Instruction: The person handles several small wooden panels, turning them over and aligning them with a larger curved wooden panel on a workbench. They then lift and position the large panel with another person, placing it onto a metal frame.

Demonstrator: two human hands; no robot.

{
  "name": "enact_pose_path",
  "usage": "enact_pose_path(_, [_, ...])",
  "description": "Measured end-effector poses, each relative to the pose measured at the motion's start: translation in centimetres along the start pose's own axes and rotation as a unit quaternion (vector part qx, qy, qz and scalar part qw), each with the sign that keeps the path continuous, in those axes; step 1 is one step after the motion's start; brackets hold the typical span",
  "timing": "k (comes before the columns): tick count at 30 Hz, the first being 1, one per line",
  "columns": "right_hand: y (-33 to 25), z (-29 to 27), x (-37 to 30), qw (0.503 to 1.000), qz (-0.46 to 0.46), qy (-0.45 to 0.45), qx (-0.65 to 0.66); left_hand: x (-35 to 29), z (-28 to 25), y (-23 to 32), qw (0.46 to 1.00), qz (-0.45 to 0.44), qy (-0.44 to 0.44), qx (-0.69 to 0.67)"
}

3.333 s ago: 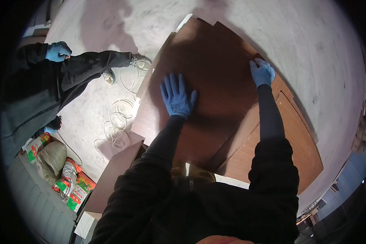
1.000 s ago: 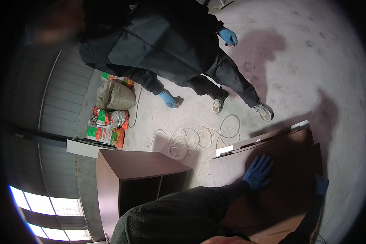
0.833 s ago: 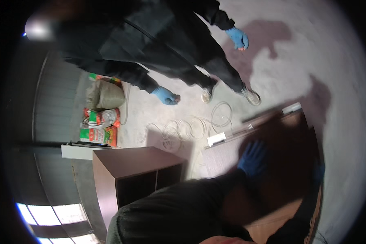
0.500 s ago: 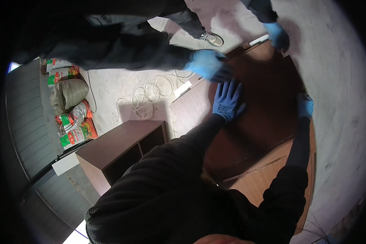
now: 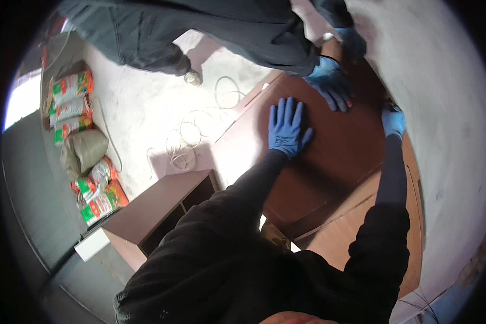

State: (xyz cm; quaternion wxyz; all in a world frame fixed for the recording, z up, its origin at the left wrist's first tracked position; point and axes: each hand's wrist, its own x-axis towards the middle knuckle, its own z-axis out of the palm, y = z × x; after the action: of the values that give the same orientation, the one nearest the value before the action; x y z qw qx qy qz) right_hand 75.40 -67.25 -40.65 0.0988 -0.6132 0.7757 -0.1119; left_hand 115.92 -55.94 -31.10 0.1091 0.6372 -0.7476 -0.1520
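Note:
A large dark brown wooden panel (image 5: 329,146) lies in front of me at a slant. My left hand (image 5: 287,128), in a blue glove, presses flat on its upper face with the fingers spread. At the panel's right edge is my gloved right hand (image 5: 394,121), its fingers curled round the edge and partly hidden. Across from me, a co-worker's gloved hand (image 5: 330,83) reaches down onto the panel's far part. That person's other gloved hand (image 5: 352,44) is at the far right corner. A lighter brown board (image 5: 356,229) shows at the near side of the panel.
An open-fronted brown cabinet (image 5: 159,205) stands at my left. Behind it, several colourful sacks (image 5: 73,86) line the wall, with a coiled pale cord (image 5: 183,146) on the floor. The co-worker's dark-trousered leg (image 5: 243,27) stretches across the far side.
The co-worker's nearer hand has moved right, farther onto the panel, and the co-worker's body has shifted right. My hands keep their places on the panel while the view has shifted slightly.

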Motion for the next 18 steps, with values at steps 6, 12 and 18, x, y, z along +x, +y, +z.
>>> enact_pose_path(6, [-1.5, -1.9, 0.0, 0.993, -0.023, -0.066, -0.09, -0.1, 0.4, 0.4, 1.0, 0.011, 0.012, 0.007])
enact_pose_path(12, [-3.1, -3.5, -0.6, 0.999, 0.041, -0.03, -0.012, 0.0, 0.8, 0.2, 1.0, 0.012, 0.009, 0.023])
enact_pose_path(18, [-2.1, -2.7, -0.1, 0.98, 0.108, -0.053, 0.159, 0.4, 0.8, 0.3, 1.0, 0.011, 0.007, 0.022])
